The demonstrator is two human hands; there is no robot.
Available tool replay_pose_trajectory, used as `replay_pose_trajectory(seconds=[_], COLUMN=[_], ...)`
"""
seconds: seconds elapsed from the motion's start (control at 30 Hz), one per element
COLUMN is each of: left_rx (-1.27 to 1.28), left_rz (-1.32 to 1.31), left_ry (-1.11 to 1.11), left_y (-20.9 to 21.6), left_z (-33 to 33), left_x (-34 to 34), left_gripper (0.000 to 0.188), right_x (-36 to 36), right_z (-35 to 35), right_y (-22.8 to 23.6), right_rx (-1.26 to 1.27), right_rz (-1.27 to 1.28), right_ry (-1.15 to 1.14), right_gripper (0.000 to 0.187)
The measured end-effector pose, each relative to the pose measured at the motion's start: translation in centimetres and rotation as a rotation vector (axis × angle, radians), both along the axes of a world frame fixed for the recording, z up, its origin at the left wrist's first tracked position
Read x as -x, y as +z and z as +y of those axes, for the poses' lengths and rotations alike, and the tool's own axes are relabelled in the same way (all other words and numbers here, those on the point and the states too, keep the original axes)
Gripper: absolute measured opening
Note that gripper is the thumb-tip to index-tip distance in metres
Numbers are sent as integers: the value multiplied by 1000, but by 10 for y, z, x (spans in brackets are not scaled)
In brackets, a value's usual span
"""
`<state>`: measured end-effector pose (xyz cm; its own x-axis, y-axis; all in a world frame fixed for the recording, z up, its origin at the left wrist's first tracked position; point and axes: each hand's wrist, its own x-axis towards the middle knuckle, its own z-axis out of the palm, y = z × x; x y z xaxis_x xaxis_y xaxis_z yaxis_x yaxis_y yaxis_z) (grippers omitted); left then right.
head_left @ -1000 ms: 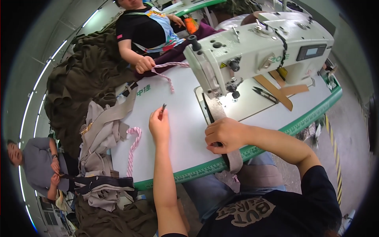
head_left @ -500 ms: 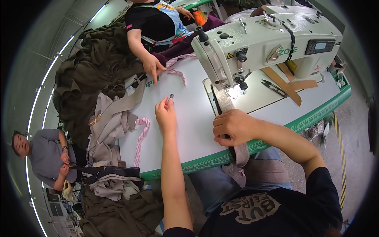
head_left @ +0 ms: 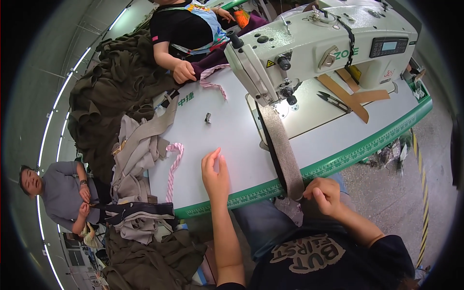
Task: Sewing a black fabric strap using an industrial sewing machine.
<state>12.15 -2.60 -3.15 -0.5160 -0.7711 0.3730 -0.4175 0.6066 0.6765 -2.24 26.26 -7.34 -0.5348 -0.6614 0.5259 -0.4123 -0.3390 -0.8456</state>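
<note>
A long grey-brown fabric strip (head_left: 282, 150) with a dark edge runs from under the sewing machine's needle area (head_left: 276, 102) over the table's front edge. Near the strip's hanging end is my right hand (head_left: 325, 195); its fingers are curled, with thumb and fingertips pinched at the strip's edge. My left hand (head_left: 216, 175) hovers above the white tabletop (head_left: 241, 121), fingers stretched and nothing held. Beyond its fingertips a small metal part (head_left: 208, 118), possibly a presser foot, lies by itself on the table.
Thread snips (head_left: 333, 101) and tan card strips (head_left: 360, 108) rest by the machine bed. Pink striped cord (head_left: 174, 169) and grey cloth (head_left: 137, 159) lie left. Across the table, a co-worker's hand (head_left: 184, 72) touches maroon cloth. Another person (head_left: 65, 188) stands far left.
My left hand has let go of the small metal part and drawn back toward me. My right hand has slid down the strip past the table edge. The co-worker's hand has pulled back.
</note>
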Motion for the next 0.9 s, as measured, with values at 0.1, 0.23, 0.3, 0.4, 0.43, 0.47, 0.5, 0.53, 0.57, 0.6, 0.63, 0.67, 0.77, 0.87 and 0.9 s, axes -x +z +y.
replay_pose_trajectory(seconds=[0.1,0.23,0.3,0.4,0.43,0.47,0.5,0.53,0.57,0.6,0.63,0.67,0.77,0.87,0.9], left_rx=[-90,-569,-637,-649,-604,-612,-496,-380,-262,-274,-362,-452,-701,-986,-1053], left_rz=[108,361,280,20,-175,-180,-262,-343,-423,-431,-340,-249,-85,90,152], left_ry=[-54,-225,-342,-382,-367,-373,-367,-362,-360,-374,-370,-363,-341,-298,-305], left_y=[3,15,13,7,6,4,0,-5,-10,-18,-25,-33,-47,-53,-52], left_z=[14,86,118,147,152,154,155,157,158,159,158,158,162,168,171], left_x=[-5,-7,-18,-25,-25,-26,-28,-29,-29,-30,-32,-34,-36,-33,-34], left_gripper=[28,24,25,26,27,27,28,29,30,30,29,29,27,27,26], right_x=[-7,-8,-12,-13,-8,-5,-3,-5,-8,-12,-17,-20,-29,-38,-42], right_z=[13,15,9,5,6,7,10,14,16,18,18,19,23,21,23], right_y=[-18,-32,-34,-40,-42,-44,-46,-47,-47,-46,-44,-40,-24,-16,-13], right_rx=[-379,-559,-512,-437,-398,-359,-322,-334,-353,-372,-386,-396,-414,-438,-441], right_rz=[-230,-14,8,60,69,77,84,77,0,-80,-160,-173,-241,-425,-507], right_ry=[103,-44,-109,-241,-168,-96,-26,-34,23,79,136,125,85,69,62], right_gripper=[25,24,23,23,24,26,27,27,27,27,26,26,23,23,23])
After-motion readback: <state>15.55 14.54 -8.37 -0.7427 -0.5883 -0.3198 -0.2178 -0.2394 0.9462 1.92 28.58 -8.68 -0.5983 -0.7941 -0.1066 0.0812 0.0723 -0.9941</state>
